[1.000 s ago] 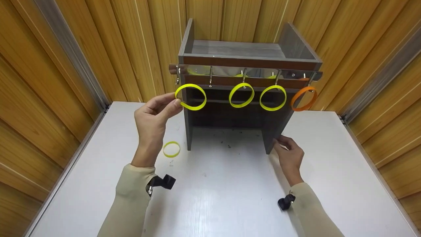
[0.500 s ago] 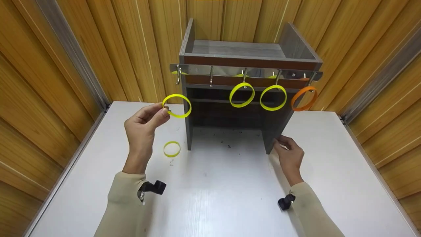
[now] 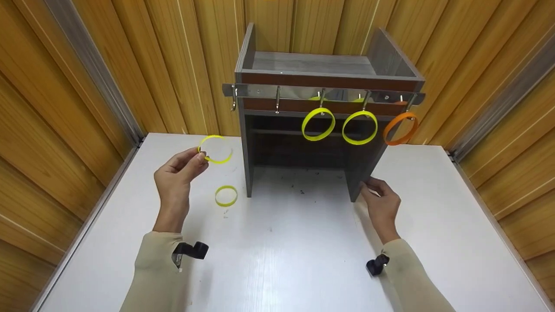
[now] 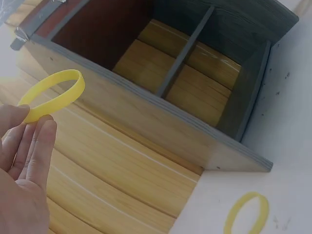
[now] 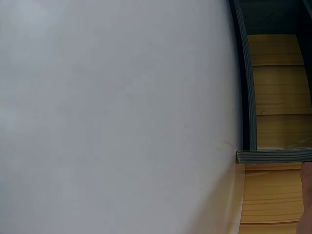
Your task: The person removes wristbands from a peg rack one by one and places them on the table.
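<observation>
Yellow and slim, the pinched band (image 3: pixel 220 161) is held between thumb and fingers of the left hand (image 3: pixel 173 173), at nine o'clock in the head view, above the counter (image 3: pixel 282 260). Over the last second it has shifted toward eight o'clock, away from the shelf unit (image 3: pixel 331 82); it now sits well apart from the hooks, so I judge the work with the bands to be partway. Near it, toward six o'clock, a loose yellow band (image 3: pixel 226 205) lies flat. At its one o'clock is the leftmost hook (image 3: pixel 234 99), bare, as is the second hook (image 3: pixel 278 100). Farther right hang a third yellow band (image 3: pixel 318 138), a fourth yellow band (image 3: pixel 360 142) and an orange band (image 3: pixel 401 142), all unmoved. At four o'clock the right hand (image 3: pixel 383 203) touches the side panel (image 3: pixel 364 160); whether it grips or merely braces, I cannot tell.
</observation>
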Tool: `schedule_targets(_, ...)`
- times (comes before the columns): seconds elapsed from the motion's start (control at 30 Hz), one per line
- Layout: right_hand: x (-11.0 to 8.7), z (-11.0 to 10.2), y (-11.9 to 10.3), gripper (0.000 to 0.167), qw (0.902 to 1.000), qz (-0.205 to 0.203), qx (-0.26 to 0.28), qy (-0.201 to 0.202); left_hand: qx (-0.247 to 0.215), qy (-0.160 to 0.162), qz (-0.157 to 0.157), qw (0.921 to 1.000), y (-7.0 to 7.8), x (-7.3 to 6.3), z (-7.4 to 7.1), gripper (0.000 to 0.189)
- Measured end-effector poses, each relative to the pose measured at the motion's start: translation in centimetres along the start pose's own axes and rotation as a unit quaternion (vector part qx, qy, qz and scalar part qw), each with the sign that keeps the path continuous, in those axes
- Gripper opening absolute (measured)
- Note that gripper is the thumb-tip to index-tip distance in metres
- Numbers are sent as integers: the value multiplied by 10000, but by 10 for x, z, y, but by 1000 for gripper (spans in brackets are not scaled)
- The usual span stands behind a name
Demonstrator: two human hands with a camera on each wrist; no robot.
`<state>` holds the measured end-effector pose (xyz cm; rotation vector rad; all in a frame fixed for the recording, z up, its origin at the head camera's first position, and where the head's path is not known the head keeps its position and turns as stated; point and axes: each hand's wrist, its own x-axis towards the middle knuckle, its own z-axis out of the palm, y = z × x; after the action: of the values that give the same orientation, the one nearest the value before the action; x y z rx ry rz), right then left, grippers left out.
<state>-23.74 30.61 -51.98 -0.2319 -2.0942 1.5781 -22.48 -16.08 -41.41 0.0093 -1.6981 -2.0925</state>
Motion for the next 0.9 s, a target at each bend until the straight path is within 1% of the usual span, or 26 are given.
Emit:
schedule_targets(0.13, 0, 0, -1, 21, 10000, -18, 24, 6, 50, 124, -167, 9998, -8, 2, -8, 28)
schedule_targets(0.3, 0, 0, -1, 22, 10000, 68, 37, -9, 171, 285, -454, 9984, -22, 5, -19, 30)
schedule_targets(0.43, 0, 0, 1, 23, 10000, -14, 71, -40, 181, 334, -646, 9972, -32, 6, -28, 33)
schedule_targets(0.6, 0, 1, 2, 24, 9999, -109, 19, -23, 210, 399, -816, 9956, -43, 8, -36, 35)
schedule_targets(0.73, 1, 1, 4, 22, 9998, -204, 56, 28, 139, 475, -940, 9943, -51, 9, -42, 35)
schedule_targets(0.9, 1, 2, 4, 19, 9998, -168, 52, 65, 96, 608, -1087, 9922, -63, 10, -48, 35)
